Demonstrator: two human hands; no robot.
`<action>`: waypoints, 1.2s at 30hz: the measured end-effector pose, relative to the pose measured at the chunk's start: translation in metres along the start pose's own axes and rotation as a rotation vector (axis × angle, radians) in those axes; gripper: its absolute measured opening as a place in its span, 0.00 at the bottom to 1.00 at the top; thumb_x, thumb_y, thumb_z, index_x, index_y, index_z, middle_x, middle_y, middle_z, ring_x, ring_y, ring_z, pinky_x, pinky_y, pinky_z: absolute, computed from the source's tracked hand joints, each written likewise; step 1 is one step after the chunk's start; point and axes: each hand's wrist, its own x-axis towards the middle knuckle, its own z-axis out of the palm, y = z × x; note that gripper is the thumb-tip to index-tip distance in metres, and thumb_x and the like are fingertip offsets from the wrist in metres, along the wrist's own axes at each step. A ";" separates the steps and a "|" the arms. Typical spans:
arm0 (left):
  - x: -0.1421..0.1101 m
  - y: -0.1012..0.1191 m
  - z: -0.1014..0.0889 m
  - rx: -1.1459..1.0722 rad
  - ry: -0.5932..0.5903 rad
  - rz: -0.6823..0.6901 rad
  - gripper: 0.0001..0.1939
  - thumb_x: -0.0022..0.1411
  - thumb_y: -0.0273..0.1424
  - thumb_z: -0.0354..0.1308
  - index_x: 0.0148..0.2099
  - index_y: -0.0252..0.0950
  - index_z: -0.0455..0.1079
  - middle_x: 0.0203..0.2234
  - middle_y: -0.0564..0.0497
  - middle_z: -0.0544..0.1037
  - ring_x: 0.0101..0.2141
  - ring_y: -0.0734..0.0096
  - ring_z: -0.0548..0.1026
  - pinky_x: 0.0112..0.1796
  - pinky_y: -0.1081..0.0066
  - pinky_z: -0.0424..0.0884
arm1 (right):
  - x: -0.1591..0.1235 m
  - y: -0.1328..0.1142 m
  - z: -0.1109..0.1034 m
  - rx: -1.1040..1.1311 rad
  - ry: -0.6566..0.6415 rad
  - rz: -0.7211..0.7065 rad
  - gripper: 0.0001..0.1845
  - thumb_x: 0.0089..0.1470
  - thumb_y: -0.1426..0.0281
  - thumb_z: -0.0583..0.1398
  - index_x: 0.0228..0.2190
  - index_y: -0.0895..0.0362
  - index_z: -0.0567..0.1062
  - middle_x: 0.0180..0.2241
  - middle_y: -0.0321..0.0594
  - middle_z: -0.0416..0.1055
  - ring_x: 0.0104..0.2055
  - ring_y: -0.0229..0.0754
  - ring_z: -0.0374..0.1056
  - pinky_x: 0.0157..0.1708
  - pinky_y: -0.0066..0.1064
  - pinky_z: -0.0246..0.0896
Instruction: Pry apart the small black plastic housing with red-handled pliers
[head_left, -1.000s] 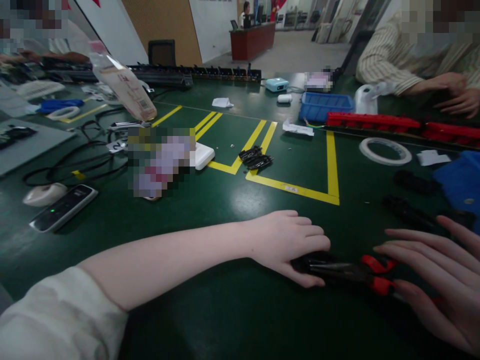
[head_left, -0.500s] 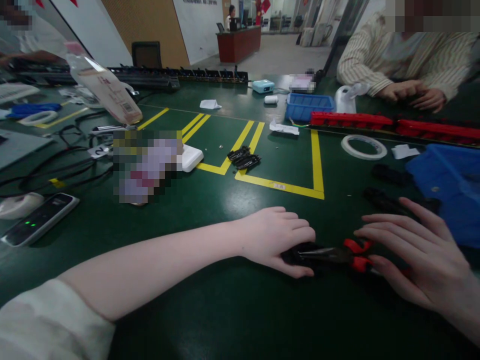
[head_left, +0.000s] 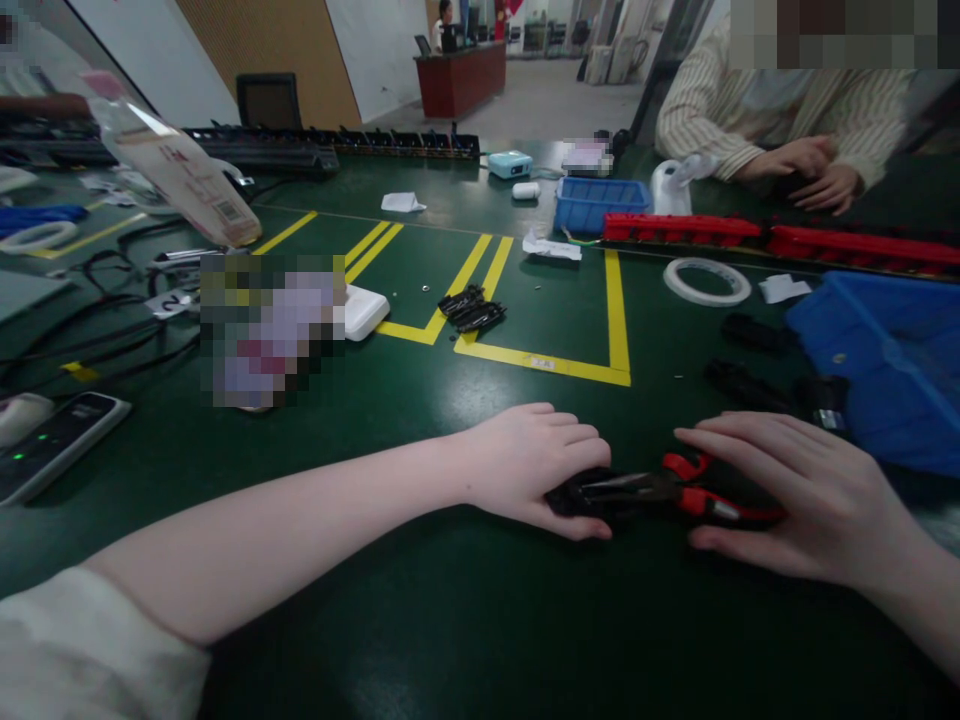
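Gripping a black part (head_left: 581, 497), the left hand's fingers (head_left: 581, 430) curl beside the pliers (head_left: 637, 490). The right hand's fingers (head_left: 750, 450) curve round their red handles (loosely, it seems). Beyond the pliers on the desk (head_left: 420, 620) lie black pieces (head_left: 472, 308); right of them, a tape roll (head_left: 706, 282).

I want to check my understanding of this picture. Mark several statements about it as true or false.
1. The left hand is on a black part. True.
2. The pliers have yellow handles. False: the handles are red.
3. The white tape roll lies flat on the table. True.
4. The cluster of small black pieces is inside a blue bin. False: it lies on the table, at the yellow lines.
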 end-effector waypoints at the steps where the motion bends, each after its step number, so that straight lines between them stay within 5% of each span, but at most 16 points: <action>1: 0.000 0.000 0.000 0.001 0.003 -0.005 0.21 0.59 0.48 0.58 0.40 0.33 0.67 0.35 0.50 0.75 0.34 0.69 0.73 0.34 0.70 0.64 | 0.002 -0.001 0.000 -0.004 -0.003 -0.003 0.29 0.51 0.56 0.60 0.49 0.62 0.67 0.39 0.54 0.71 0.38 0.55 0.70 0.33 0.45 0.69; 10: 0.000 0.001 -0.002 0.005 0.038 -0.086 0.21 0.61 0.48 0.56 0.42 0.34 0.67 0.34 0.52 0.75 0.33 0.70 0.73 0.33 0.71 0.63 | 0.008 -0.005 -0.003 -0.128 0.077 0.017 0.29 0.49 0.66 0.64 0.51 0.63 0.67 0.41 0.56 0.72 0.43 0.59 0.69 0.38 0.49 0.68; 17: 0.000 0.003 -0.002 0.089 0.082 -0.233 0.20 0.61 0.46 0.55 0.43 0.34 0.66 0.35 0.51 0.76 0.34 0.67 0.74 0.34 0.69 0.63 | 0.002 -0.006 -0.002 -0.074 0.133 0.065 0.28 0.45 0.66 0.67 0.48 0.60 0.69 0.40 0.51 0.73 0.39 0.52 0.71 0.35 0.43 0.70; 36: -0.001 0.004 -0.002 0.106 0.069 -0.286 0.19 0.63 0.46 0.53 0.42 0.34 0.65 0.34 0.50 0.76 0.35 0.66 0.75 0.35 0.68 0.64 | 0.007 -0.021 -0.006 -0.012 0.057 0.112 0.27 0.47 0.67 0.66 0.48 0.58 0.68 0.38 0.49 0.73 0.36 0.51 0.71 0.31 0.42 0.70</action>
